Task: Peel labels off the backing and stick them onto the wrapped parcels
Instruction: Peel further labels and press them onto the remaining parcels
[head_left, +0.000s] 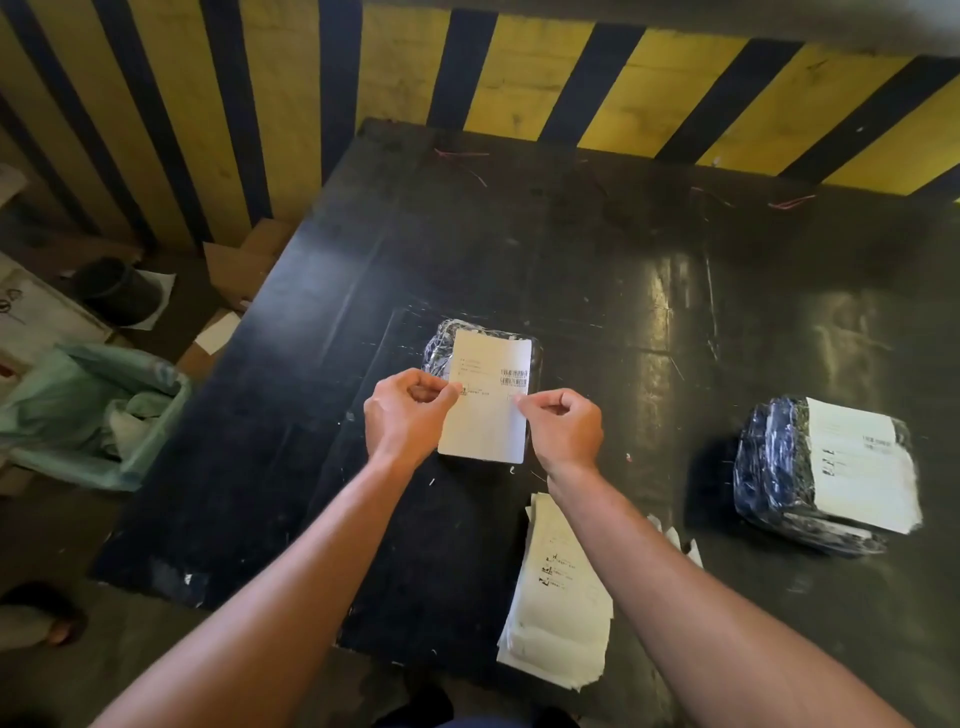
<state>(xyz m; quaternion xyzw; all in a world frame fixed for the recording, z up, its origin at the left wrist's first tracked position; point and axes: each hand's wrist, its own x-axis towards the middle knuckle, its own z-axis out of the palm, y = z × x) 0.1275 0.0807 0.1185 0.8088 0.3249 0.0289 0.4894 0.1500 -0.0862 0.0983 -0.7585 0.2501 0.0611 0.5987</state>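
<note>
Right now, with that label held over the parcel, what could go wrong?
Both hands, left hand and right hand, pinch the label only at its side edges above the parcel, so it might sag and land creased or crooked. The label looks nearly as big as the parcel, so an edge may overhang. The right forearm passes over the stack of labels near the table edge and might knock it off.
</note>
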